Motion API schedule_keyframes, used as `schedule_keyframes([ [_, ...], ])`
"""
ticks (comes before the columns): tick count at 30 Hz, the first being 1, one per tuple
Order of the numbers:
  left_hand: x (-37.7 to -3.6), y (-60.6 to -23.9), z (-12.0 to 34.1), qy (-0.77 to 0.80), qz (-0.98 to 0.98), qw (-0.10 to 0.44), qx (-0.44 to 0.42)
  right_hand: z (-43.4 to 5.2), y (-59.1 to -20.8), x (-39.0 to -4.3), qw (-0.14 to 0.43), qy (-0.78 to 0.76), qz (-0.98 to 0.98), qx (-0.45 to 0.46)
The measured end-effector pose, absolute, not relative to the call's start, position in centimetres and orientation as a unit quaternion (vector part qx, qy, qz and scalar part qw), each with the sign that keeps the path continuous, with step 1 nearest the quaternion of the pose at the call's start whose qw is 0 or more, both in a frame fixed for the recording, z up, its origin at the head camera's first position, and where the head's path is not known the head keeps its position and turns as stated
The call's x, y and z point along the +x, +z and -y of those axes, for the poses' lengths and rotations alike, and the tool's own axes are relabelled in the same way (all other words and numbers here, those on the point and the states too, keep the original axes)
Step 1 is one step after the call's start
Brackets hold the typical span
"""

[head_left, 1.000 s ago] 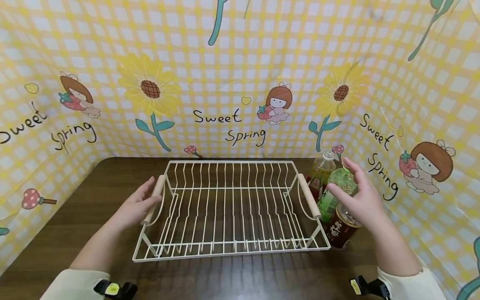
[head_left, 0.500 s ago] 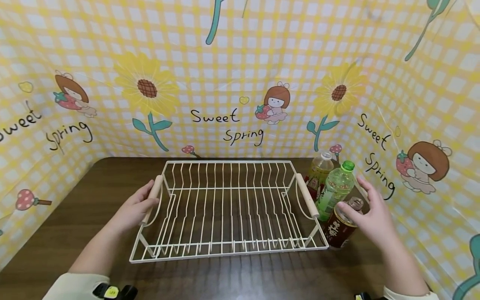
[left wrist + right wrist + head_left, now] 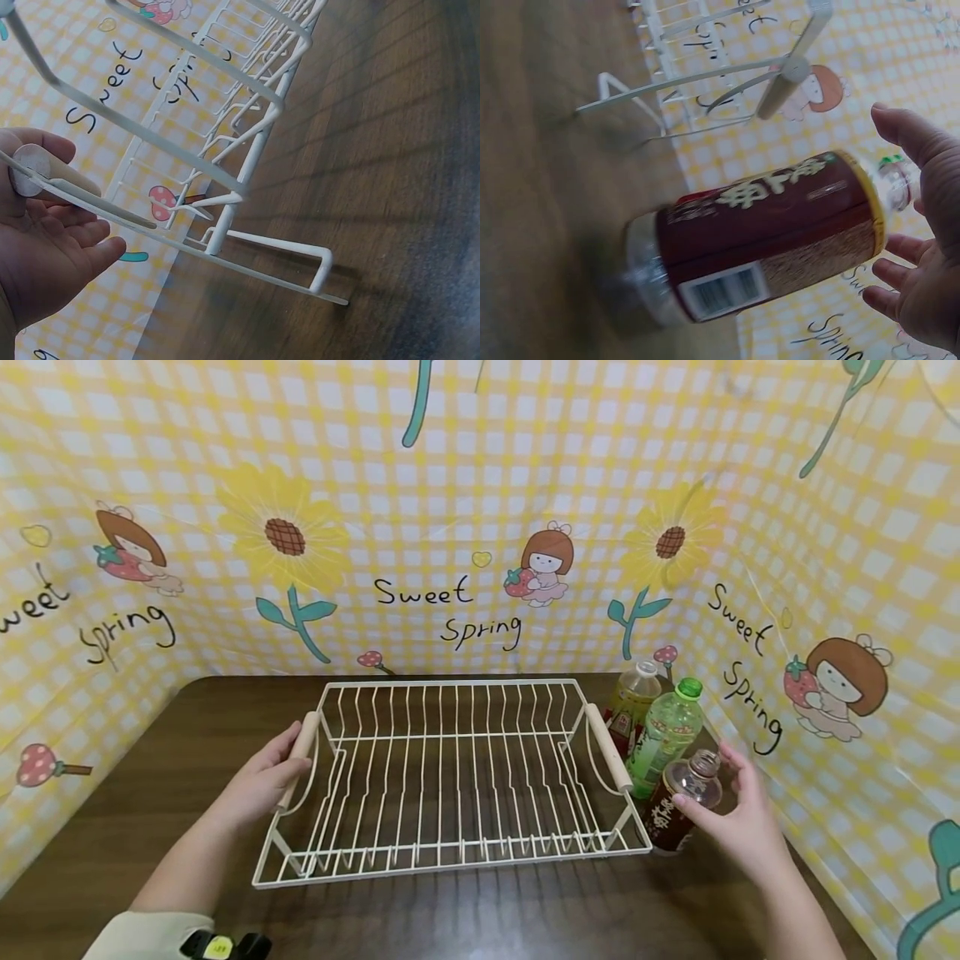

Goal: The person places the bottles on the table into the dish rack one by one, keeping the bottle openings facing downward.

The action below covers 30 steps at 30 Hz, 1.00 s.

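The brown-labelled bottle [image 3: 669, 818] stands upright on the tabletop [image 3: 480, 927], just beside the right front corner of the dish rack [image 3: 450, 869] and in front of the green bottle [image 3: 667, 731]. The right grip [image 3: 750, 831] is spread around its upper part; firm contact cannot be told. Closing thumb and fingers evenly at the shoulder should keep the bottle from tipping, and a straight lift ought to spare its green neighbour. The left grip [image 3: 258, 785] pinches the left wooden handle [image 3: 306, 735], which should steady the rack.
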<state>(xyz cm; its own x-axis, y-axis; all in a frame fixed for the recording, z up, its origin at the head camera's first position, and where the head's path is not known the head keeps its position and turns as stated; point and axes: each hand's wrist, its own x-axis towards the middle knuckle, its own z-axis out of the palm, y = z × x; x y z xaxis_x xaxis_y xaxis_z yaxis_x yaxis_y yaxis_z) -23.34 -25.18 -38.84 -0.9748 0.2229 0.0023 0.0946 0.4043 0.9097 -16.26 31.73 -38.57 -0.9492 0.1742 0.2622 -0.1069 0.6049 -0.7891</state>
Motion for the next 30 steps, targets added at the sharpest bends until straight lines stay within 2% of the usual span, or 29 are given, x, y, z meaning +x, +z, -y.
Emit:
schedule_keyframes([
  [17,-23.2,-39.0,25.5,0.525,-0.844,0.065,0.085,-31.6,-42.1,-16.3,0.157,0.435,0.885,-0.058],
  [30,-23.2,-38.7,25.2,0.524,-0.845,0.063,0.089,-31.5,-42.0,-16.1,0.141,0.436,0.885,-0.085],
])
